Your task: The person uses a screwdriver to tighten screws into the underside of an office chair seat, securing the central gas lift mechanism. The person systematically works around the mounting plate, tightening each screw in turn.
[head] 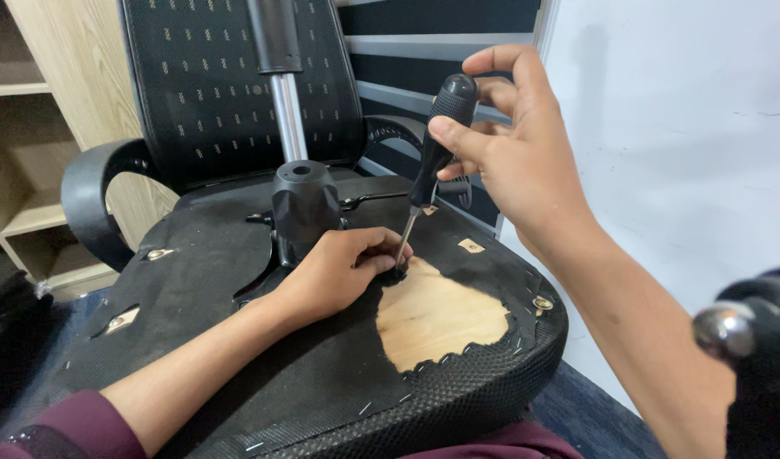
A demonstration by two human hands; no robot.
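While the overturned office chair (237, 102) fills the frame with its seat underside (262, 374) facing up, both bare forearms reach in from the bottom edge. That underside is black fabric, stapled along a mesh-textured rim, torn open right of centre to show a pale plywood patch (441, 319). At upper centre a moulded black plastic mechanism (305, 200) carries a shiny metal gas cylinder (286, 106). From the right, the right hand (513, 161) arches high, fingers curled around the ribbed black handle of a screwdriver (432, 157), which stands nearly upright. Lower, the left hand (343, 268) lies knuckles-up on the fabric, fingertips pinched close about the slim steel shaft's tip at the plywood's edge.
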